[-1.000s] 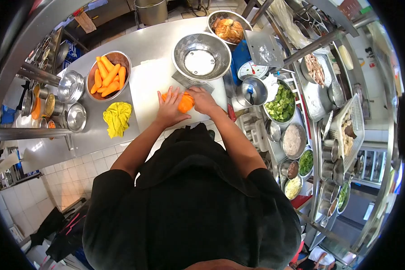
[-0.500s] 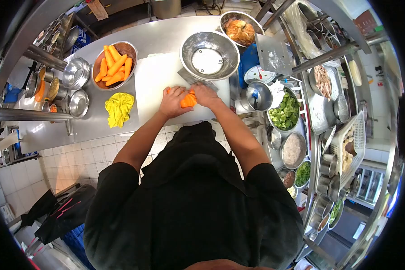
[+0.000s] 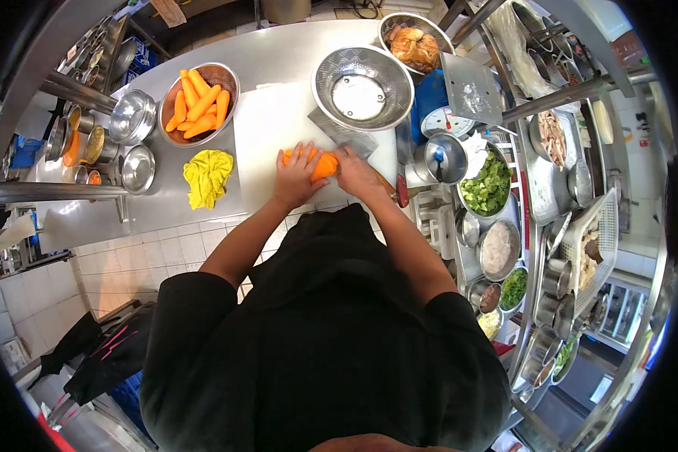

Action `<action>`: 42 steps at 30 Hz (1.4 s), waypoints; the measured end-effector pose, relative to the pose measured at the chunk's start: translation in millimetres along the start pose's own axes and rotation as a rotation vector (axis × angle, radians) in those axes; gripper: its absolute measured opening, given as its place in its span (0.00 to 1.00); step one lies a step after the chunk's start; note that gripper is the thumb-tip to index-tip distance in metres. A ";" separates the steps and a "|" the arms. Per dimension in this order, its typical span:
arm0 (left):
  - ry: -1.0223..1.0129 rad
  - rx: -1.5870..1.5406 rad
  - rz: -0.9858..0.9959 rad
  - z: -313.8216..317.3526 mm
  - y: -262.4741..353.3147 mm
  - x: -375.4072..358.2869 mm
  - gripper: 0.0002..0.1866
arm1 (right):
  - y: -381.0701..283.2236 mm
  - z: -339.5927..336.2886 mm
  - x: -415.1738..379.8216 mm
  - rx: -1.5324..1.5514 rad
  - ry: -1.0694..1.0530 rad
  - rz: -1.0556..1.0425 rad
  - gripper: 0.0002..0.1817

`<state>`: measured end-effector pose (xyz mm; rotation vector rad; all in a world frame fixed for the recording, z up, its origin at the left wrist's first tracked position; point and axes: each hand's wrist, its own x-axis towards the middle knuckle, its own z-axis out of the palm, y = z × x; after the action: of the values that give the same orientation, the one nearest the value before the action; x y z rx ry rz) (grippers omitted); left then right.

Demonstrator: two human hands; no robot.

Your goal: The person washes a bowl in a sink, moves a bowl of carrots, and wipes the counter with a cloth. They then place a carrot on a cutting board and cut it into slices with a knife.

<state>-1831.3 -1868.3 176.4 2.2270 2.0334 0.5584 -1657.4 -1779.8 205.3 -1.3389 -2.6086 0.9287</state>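
Orange carrot [image 3: 323, 166], peeled and apparently in cut pieces, lies near the front of the white cutting board [image 3: 260, 139]. My left hand [image 3: 297, 177] wraps over its left part, fingers spread across the top and thumb along the near side. At the carrot's right end is my right hand [image 3: 356, 172], fingers curled down and blurred; I cannot tell whether they grip it. A wide cleaver blade [image 3: 344, 132] rests flat on the board just beyond the hands. Beside my right hand, a brown handle with a red end [image 3: 402, 192] reaches past the board's edge.
A perforated steel bowl [image 3: 399, 94] stands at the board's far right. Left of the board are a bowl of whole carrots [image 3: 233, 79] and a yellow cloth [image 3: 208, 178]. A scale [image 3: 446, 123], steel pot [image 3: 452, 169] and chopped greens [image 3: 486, 184] stand to the right.
My right hand has drawn back from the cleaver blade toward me, to the carrot's right end. My left hand remains on the carrot. The brown handle now shows; the whole view has shifted slightly.
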 end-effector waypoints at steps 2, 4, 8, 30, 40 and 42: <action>-0.011 -0.023 -0.027 -8.9 4.4 -3.6 0.35 | 0.4 3.2 -5.4 0.041 0.063 -0.026 0.32; -0.054 -0.099 0.002 2.1 -13.0 -7.9 0.33 | -0.5 3.6 -7.4 0.055 0.079 -0.070 0.31; 0.029 -0.495 -0.061 -22.3 -53.4 -4.3 0.28 | -1.4 5.3 -9.6 0.065 0.111 -0.072 0.31; -0.106 -0.131 0.196 -33.4 -29.2 15.0 0.42 | -0.4 13.2 -7.3 0.039 0.135 -0.047 0.27; -0.201 -0.010 0.056 1.7 -16.3 9.6 0.45 | 12.6 28.2 -5.8 0.071 0.182 -0.025 0.31; -0.238 0.002 0.041 -2.2 -12.6 10.7 0.46 | 18.9 29.5 -4.3 0.079 0.199 -0.070 0.31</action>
<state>-1843.4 -1856.7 177.1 2.2189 1.8763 0.2778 -1650.6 -1789.0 171.9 -1.2427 -2.4278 0.8323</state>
